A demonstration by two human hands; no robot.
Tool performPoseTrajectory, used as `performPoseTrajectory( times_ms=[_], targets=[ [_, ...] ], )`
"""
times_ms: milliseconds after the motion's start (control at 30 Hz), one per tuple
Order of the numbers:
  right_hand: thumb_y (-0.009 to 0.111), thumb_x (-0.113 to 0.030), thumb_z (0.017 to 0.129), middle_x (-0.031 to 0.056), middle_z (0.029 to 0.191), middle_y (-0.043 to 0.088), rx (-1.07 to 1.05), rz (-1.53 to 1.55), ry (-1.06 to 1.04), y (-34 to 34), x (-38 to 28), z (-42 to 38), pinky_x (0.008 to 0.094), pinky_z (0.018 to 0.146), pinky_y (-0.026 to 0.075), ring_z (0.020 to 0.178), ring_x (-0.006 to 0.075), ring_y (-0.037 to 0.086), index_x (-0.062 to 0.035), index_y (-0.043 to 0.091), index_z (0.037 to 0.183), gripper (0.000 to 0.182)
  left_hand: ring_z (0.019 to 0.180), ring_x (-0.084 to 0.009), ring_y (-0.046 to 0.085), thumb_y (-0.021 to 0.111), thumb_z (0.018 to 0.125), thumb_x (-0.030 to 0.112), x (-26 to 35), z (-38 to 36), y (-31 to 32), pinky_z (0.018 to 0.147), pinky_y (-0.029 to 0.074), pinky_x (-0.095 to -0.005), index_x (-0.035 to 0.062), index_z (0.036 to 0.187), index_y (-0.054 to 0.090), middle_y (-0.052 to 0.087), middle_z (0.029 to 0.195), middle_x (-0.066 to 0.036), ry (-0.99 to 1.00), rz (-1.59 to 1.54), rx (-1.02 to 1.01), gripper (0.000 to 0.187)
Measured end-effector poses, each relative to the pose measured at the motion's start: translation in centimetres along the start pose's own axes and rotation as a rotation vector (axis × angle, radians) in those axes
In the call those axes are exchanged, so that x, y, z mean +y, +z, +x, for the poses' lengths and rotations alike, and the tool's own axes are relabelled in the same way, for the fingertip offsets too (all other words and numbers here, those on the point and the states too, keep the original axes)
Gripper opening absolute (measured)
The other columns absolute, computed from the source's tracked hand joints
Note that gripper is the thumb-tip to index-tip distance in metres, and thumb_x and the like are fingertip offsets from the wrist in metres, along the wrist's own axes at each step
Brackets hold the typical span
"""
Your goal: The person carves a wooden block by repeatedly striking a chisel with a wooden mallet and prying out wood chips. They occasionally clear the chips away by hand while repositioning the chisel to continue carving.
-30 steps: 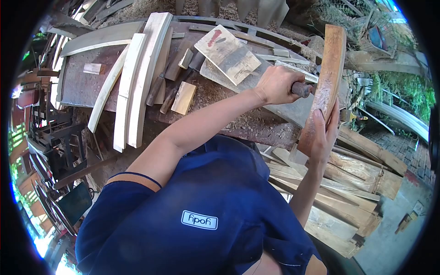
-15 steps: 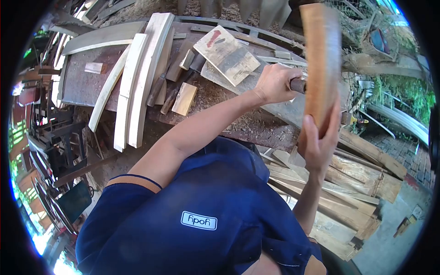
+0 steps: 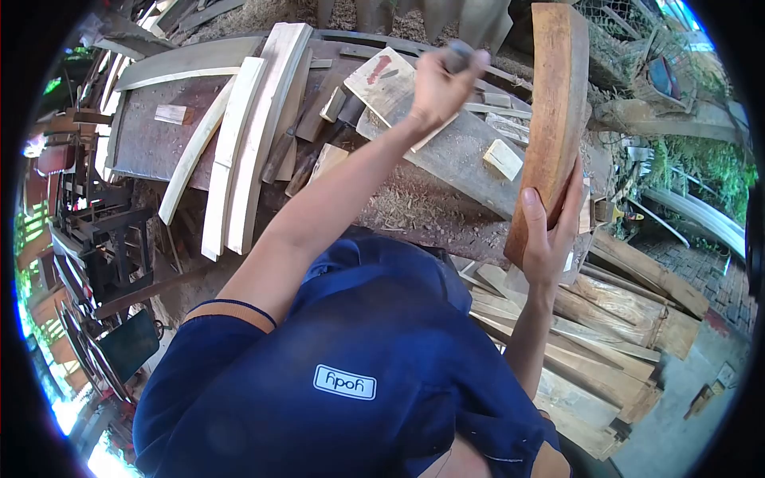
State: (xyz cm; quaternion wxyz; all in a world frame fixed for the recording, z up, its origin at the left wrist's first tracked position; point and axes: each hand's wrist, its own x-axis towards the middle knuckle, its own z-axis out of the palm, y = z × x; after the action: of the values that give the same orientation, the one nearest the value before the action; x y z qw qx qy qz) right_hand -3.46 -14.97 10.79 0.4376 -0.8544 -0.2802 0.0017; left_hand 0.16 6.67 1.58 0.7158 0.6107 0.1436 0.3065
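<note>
My left hand (image 3: 442, 92) is closed in a fist around a short dark rounded object (image 3: 458, 57), perhaps a tool handle; motion blur hides its kind. It is raised over the flat board with a red mark (image 3: 381, 73). My right hand (image 3: 548, 239) grips the lower part of a thick, curved brown wooden piece (image 3: 551, 103), thumb on the near face and fingers along the right edge. That piece stands nearly upright, apart from my left hand. Left of it, a small pale wood block (image 3: 504, 159) rests on a grey board (image 3: 454, 171).
Long pale curved strips (image 3: 267, 135) overhang the bench's near edge at left. Dark round-handled tools (image 3: 280, 155) and small blocks lie beside them. Wood shavings (image 3: 406, 205) cover part of the bench. Stacked planks (image 3: 613, 319) lie at lower right, metal chairs (image 3: 127, 350) at left.
My left hand has moved left and up, away from the curved wooden piece, carrying the dark object. The small pale block has come into view. My right hand keeps its grip.
</note>
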Motion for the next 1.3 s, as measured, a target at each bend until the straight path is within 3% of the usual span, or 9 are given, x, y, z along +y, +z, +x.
performPoseTrajectory(
  times_ms=[233,633,767,867,933,967,1100,1167,1300],
  targets=[
    [0.064,-0.033,0.088,0.0265,0.140,0.047,0.005,0.009,0.080,0.1,0.4,-0.7,0.0431,0.109,0.034,0.128,0.0350,0.048,0.0035,0.030,0.149,0.079,0.047,-0.0047,0.043,0.071,0.092,0.028,-1.3,1.3,-1.2,0.042,0.032,-0.0227,0.0092,0.063,0.052,0.050,0.056,0.005,0.044,-0.052,0.073,0.040],
    [0.064,-0.027,0.089,0.0264,0.141,0.044,0.019,0.111,0.057,-0.2,0.1,-0.7,0.0423,0.110,0.031,0.131,0.0341,0.044,0.0060,0.028,0.148,0.077,0.053,-0.0052,0.046,0.072,0.089,0.028,0.7,-1.5,1.4,0.050,0.042,-0.0274,0.0010,0.073,0.065,0.056,0.053,-0.003,0.043,0.091,-0.049,0.032],
    [0.061,-0.026,0.089,0.0258,0.144,0.040,0.029,0.140,0.067,-0.8,-0.7,-0.2,0.0433,0.111,0.029,0.133,0.0344,0.040,0.0059,0.027,0.149,0.075,0.054,-0.0208,0.062,0.075,0.082,0.024,-0.5,-2.4,2.4,0.054,0.049,-0.0340,0.0076,0.076,0.067,0.063,0.063,-0.012,0.229,0.252,-0.202,0.019],
    [0.055,-0.022,0.090,0.0237,0.128,0.048,0.073,0.059,-0.001,-2.1,-0.8,-0.2,0.0381,0.088,0.048,0.103,0.0290,0.056,0.0032,0.021,0.151,0.074,0.071,-0.0385,0.063,0.076,0.069,0.026,-1.1,-3.6,3.0,0.062,0.052,-0.0446,0.0122,0.078,0.064,0.065,0.071,-0.012,0.257,0.372,-0.378,0.020],
    [0.053,-0.022,0.089,0.0197,0.107,0.051,0.171,0.171,-0.022,-2.5,-1.5,-0.2,0.0329,0.056,0.050,0.070,0.0214,0.055,-0.0005,0.015,0.152,0.077,0.071,-0.0381,0.064,0.075,0.068,0.025,-1.8,-4.0,3.3,0.062,0.051,-0.0448,0.0122,0.078,0.064,0.065,0.071,-0.012,0.310,0.421,-0.376,0.020],
    [0.053,-0.022,0.089,0.0197,0.107,0.051,0.171,0.168,-0.020,-2.6,-1.3,-0.3,0.0329,0.056,0.050,0.070,0.0214,0.055,-0.0005,0.015,0.152,0.077,0.071,-0.0378,0.064,0.075,0.067,0.024,-2.1,-4.2,3.5,0.063,0.051,-0.0451,0.0123,0.078,0.063,0.065,0.070,-0.012,0.369,0.466,-0.379,0.020],
    [0.056,-0.020,0.088,0.0275,0.127,0.049,0.151,0.054,-0.069,-1.8,-0.4,-1.5,0.0385,0.080,0.052,0.093,0.0290,0.060,-0.0016,0.015,0.154,0.080,0.071,-0.0374,0.064,0.075,0.064,0.024,-1.8,-4.7,3.3,0.062,0.050,-0.0458,0.0119,0.077,0.062,0.064,0.070,-0.012,0.337,0.455,-0.376,0.022],
    [0.060,-0.017,0.083,0.0277,0.148,0.032,-0.150,-0.169,0.056,-1.1,-0.8,-1.5,0.0465,0.106,0.037,0.132,0.0389,0.042,0.0073,0.020,0.150,0.082,0.072,-0.0376,0.064,0.075,0.062,0.024,-1.4,-4.9,3.1,0.062,0.050,-0.0458,0.0115,0.078,0.063,0.064,0.070,-0.012,0.309,0.413,-0.408,0.023],
    [0.061,-0.017,0.084,0.0275,0.144,0.041,0.156,0.094,0.018,-1.6,-0.2,-2.5,0.0442,0.107,0.036,0.129,0.0365,0.045,0.0043,0.025,0.150,0.078,0.072,-0.0377,0.064,0.074,0.061,0.023,-1.8,-5.3,2.9,0.064,0.052,-0.0448,0.0138,0.084,0.068,0.065,0.073,-0.013,0.347,0.471,-0.431,0.026]
  ],
)
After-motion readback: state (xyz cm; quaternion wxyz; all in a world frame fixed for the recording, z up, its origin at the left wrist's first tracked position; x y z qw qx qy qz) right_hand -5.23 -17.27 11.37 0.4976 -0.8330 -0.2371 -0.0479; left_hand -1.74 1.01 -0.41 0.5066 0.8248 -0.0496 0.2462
